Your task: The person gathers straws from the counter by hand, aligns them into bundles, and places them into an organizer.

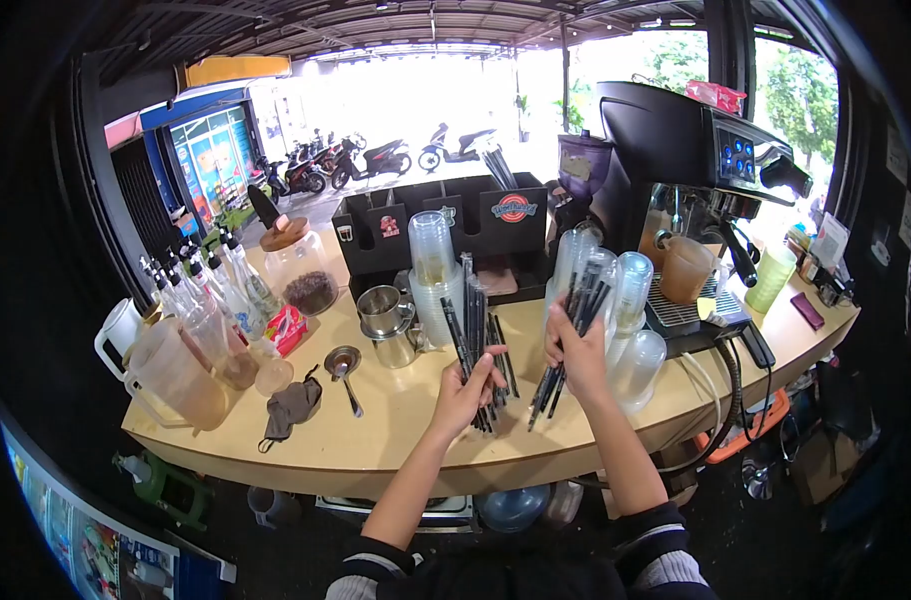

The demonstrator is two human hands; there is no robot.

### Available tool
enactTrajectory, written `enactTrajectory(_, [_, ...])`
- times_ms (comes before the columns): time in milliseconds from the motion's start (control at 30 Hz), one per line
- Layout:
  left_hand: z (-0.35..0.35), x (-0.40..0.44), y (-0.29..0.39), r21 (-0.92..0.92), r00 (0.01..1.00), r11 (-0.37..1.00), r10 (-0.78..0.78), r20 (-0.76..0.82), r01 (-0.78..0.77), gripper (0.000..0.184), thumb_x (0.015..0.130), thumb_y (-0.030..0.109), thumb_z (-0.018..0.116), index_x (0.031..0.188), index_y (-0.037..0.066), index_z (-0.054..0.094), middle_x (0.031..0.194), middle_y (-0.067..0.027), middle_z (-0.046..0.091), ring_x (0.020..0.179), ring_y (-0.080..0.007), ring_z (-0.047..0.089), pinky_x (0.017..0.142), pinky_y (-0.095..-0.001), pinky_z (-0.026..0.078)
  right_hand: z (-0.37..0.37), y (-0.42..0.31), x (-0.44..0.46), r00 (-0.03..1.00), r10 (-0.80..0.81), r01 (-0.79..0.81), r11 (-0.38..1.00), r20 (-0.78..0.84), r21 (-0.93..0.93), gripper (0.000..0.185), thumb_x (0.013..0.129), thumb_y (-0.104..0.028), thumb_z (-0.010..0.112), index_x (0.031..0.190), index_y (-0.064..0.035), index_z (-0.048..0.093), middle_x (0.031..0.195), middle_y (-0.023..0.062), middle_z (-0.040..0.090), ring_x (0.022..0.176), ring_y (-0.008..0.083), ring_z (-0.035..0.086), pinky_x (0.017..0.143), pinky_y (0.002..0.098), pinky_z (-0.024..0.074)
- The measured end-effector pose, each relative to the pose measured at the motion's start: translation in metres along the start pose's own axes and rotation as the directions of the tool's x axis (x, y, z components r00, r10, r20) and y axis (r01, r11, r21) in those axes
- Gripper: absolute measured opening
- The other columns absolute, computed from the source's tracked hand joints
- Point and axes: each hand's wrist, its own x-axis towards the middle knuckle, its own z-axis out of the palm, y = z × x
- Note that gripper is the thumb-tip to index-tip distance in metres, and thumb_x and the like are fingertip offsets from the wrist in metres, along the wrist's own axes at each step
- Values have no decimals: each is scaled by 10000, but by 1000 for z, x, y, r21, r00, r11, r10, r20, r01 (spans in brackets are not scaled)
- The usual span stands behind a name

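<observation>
My left hand (pixel 467 392) is closed round a bunch of black straws (pixel 474 300), which stand roughly upright above the counter (pixel 415 443). To its right, my right hand (pixel 577 350) grips a second bunch of black straws (pixel 587 297), tilted with the lower ends toward the left. A small gap parts the two bunches near the counter's front. Behind my left hand rises a stack of clear plastic cups (pixel 434 250). More clear cups (pixel 631 290) stand beside and behind my right hand.
A black divided holder (pixel 385 245) stands at the back. Metal cups (pixel 386 315), a spoon (pixel 349 392), a dark cloth (pixel 293 408), pump bottles and a pitcher (pixel 180 385) are on the left. On the right is an espresso machine (pixel 665 130) with a brown jug (pixel 683 270).
</observation>
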Motion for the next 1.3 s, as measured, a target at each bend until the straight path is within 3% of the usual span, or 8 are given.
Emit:
enactTrajectory(100, [5, -3, 0, -36, 995, 999, -13, 94, 16, 335, 923, 280, 379, 1087, 14, 500, 652, -45, 566, 414, -26, 349, 391, -178, 298, 6, -4, -3, 991, 115, -109, 991, 67, -81, 174, 797, -161, 614, 872, -38, 516, 563, -37, 456, 445, 41, 436, 391, 194, 319])
enactTrajectory(200, [13, -6, -1, -94, 985, 995, -18, 174, 35, 304, 932, 291, 337, 1065, 32, 424, 673, -80, 567, 395, -41, 332, 383, -178, 294, 12, 0, -2, 992, 31, 12, 940, 121, -341, 262, 705, -224, 709, 811, -24, 577, 612, -18, 524, 433, 12, 388, 381, 186, 284])
enactTrajectory(300, [19, -10, 2, -125, 982, 991, -25, 187, 49, 296, 930, 277, 352, 1033, 16, 446, 710, -90, 572, 417, -49, 363, 394, -181, 312, 8, 0, -2, 977, 182, -134, 928, 110, -347, 258, 702, -218, 710, 794, -19, 573, 589, -23, 516, 440, 16, 396, 386, 186, 292])
enactTrajectory(433, [18, -8, 2, -32, 979, 999, 28, 202, -22, 326, 917, 284, 389, 1044, -9, 455, 790, -110, 587, 481, -80, 478, 438, -200, 401, 16, -9, -6, 983, 180, -171, 972, 42, -161, 184, 746, -108, 665, 788, -20, 509, 478, -50, 416, 364, 11, 324, 333, 186, 222])
enactTrajectory(600, [14, -8, 2, -156, 977, 986, -21, 211, 55, 387, 904, 277, 425, 1130, -37, 448, 887, -136, 603, 625, -155, 584, 562, -262, 487, 9, -6, -5, 984, 164, -153, 979, 75, -134, 189, 756, -110, 657, 795, -28, 492, 534, -22, 452, 372, 21, 335, 333, 188, 237])
enactTrajectory(1100, [7, -8, -3, -153, 947, 977, -95, 307, 148, 380, 912, 286, 404, 1124, -23, 468, 847, -110, 601, 468, -92, 503, 435, -198, 417, 7, -8, -8, 972, 186, -155, 966, 142, -206, 212, 719, -143, 699, 758, -27, 526, 533, -13, 501, 376, 20, 366, 364, 185, 320])
enactTrajectory(1233, [8, -9, -3, -158, 951, 978, -86, 297, 138, 381, 913, 287, 400, 1132, -18, 461, 843, -105, 598, 485, -95, 515, 441, -202, 421, 11, -10, -9, 977, 185, -160, 966, 109, -203, 196, 726, -143, 691, 717, -35, 527, 496, -27, 464, 368, 28, 359, 364, 193, 318])
enactTrajectory(1300, [7, -9, -6, -181, 958, 974, -80, 276, 134, 379, 911, 292, 405, 1122, -15, 477, 868, -95, 596, 571, -108, 548, 530, -221, 457, 9, -6, -9, 981, 169, -146, 967, 93, -207, 188, 729, -135, 687, 707, -40, 527, 463, -43, 422, 365, 31, 348, 353, 197, 289])
